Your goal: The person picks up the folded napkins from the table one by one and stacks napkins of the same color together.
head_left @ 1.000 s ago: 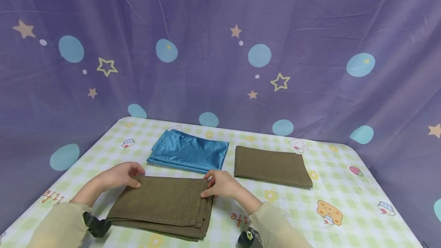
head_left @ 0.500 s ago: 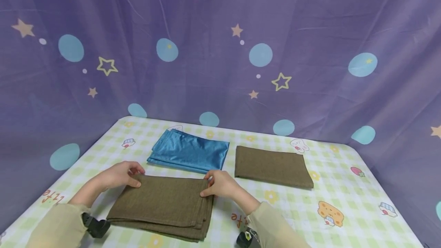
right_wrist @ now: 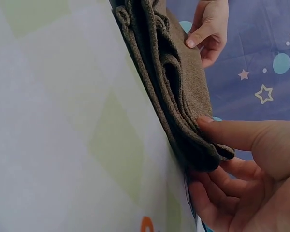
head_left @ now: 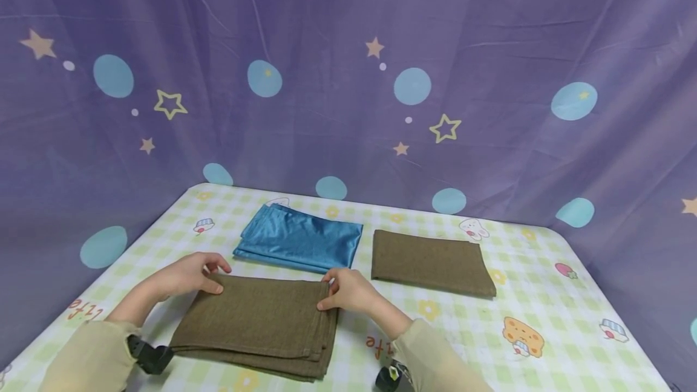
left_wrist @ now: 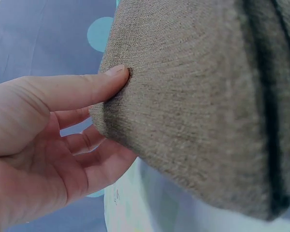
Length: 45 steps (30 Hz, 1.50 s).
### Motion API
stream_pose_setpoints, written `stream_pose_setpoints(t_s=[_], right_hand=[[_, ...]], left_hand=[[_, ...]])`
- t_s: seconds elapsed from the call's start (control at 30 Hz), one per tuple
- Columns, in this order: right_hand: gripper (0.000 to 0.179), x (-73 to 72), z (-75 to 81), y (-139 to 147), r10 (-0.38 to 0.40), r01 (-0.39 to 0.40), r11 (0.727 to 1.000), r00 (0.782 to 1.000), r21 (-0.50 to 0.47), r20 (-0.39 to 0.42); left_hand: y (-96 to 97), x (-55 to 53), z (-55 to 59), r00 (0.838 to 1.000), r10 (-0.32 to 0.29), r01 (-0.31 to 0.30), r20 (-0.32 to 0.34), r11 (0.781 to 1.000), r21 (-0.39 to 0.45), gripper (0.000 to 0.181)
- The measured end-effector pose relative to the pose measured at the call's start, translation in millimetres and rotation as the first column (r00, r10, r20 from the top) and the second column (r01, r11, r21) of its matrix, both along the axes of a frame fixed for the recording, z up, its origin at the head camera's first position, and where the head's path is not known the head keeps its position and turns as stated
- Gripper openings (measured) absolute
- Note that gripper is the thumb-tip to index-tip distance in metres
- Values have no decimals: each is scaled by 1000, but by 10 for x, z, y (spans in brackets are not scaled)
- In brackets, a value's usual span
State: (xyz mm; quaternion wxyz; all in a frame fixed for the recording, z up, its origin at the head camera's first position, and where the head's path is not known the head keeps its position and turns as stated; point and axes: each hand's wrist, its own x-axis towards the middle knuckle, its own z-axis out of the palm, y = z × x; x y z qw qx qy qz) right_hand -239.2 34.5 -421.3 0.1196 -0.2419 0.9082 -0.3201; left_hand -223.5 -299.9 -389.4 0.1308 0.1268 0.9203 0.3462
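Note:
A folded brown cloth [head_left: 256,316] lies in several layers at the front of the table. My left hand [head_left: 187,274] pinches its far left corner; in the left wrist view the thumb [left_wrist: 94,89] presses on top, with the fingers behind the edge. At the far right corner my right hand [head_left: 351,292] pinches the cloth between thumb and fingers. The right wrist view shows the stacked folds [right_wrist: 176,96] along that side, the right thumb [right_wrist: 232,133] on the upper layer and the fingers below.
Behind the held cloth lies a folded shiny blue cloth [head_left: 302,238]. A second folded brown cloth [head_left: 430,262] rests to its right. The table has a green checked cover [head_left: 468,343], and a purple curtain [head_left: 337,29] hangs right behind it.
Both hands keep their hold on the brown cloth's far corners. The far left corner has risen very slightly with the left hand; the other cloths stay put.

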Motion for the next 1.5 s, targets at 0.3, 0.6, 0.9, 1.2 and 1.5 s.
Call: stream_pose_setpoints(t_s=[0.3,0.6,0.9,1.2,1.5], right_hand=[[46,-5,54,59,5,-5,999,1000,-53,8],[42,-14,117,115,20,-21,994,1000,-111,-7],[32,-16,151,164,-2,-3,992,999,-129,-40],[27,-5,196,220,-23,16,986,999,-168,-40],[24,-1,279,304,-25,13,983,997,-181,-68]], left_hand=[[-27,-25,15,995,-81,83,-65,996,35,32],[55,23,135,998,-49,47,-32,998,-42,32],[120,55,178,997,-56,54,-57,998,-37,28],[163,72,205,993,-102,102,-66,995,11,22],[252,97,259,992,-104,106,-68,994,35,20]])
